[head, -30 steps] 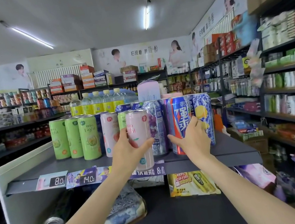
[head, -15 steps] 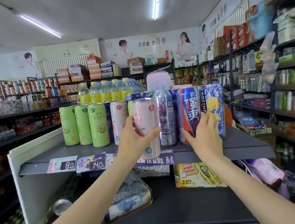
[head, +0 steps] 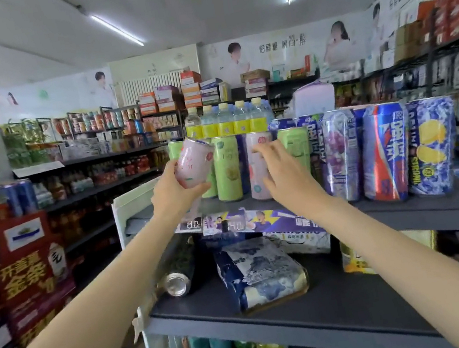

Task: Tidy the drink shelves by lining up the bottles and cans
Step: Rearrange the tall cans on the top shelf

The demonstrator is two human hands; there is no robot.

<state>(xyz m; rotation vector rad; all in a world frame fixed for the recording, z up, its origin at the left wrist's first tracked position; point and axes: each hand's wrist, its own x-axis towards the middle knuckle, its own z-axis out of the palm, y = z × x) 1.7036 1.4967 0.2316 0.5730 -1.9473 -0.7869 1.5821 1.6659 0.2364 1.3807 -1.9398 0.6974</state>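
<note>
My left hand (head: 171, 190) grips a pink can (head: 194, 161), lifted off the top shelf (head: 430, 206) and tilted to the right. My right hand (head: 282, 173) reaches to a second pink can (head: 256, 169) standing on the shelf, fingers curled round its side. Green cans (head: 227, 171) stand on both sides of that pink can. To the right stand a purple grape can (head: 339, 154), a blue-and-red can (head: 384, 152) and a blue lemon can (head: 430, 147). Yellow-labelled bottles (head: 225, 121) line the back.
Price tags (head: 225, 225) run along the shelf's front edge. On the lower shelf (head: 352, 302) lie a dark can on its side (head: 177, 278) and a blue-white shrink-wrapped pack (head: 262, 272). Red cartons (head: 24, 271) stack at the left; other stocked racks fill the sides.
My left hand has lifted the pink can off the shelf, moved it left and tilted it. My right hand left the blue-and-red can and went left to the second pink can.
</note>
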